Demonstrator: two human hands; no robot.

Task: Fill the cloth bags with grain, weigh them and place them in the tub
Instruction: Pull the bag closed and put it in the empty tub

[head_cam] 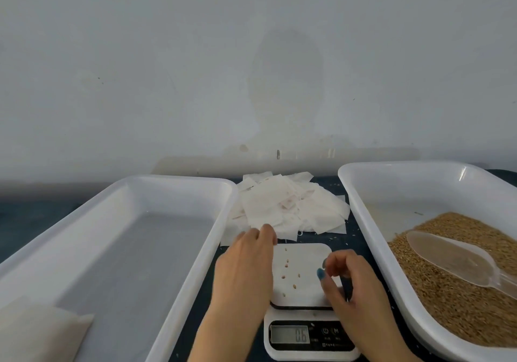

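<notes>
Several loose grains (pixel 287 263) lie scattered on the white platform (pixel 307 255) of the scale (pixel 310 316), and I read 0.6 on its display (pixel 291 334). My left hand (pixel 243 269) lies stretched over the platform's left edge, fingers straight and relaxed, fingertips (pixel 265 231) at the near edge of the pile of empty cloth bags (pixel 285 208). I can't say whether they touch a bag. My right hand (pixel 352 286) hovers over the platform's right side, fingers curled, thumb and forefinger drawn close. Whether they pinch a grain or nothing at all, I can't tell from here.

On my left sits the white tub (pixel 179 178), with one filled bag (pixel 42 331) lying in its near left corner. On my right, the second tub (pixel 363 208) holds the heap of grain (pixel 453 305), with a clear plastic scoop (pixel 453 258) resting on top, its handle pointing to the right. The bag pile sits between the two tubs, just behind the scale, on the dark tabletop (pixel 33 210).
</notes>
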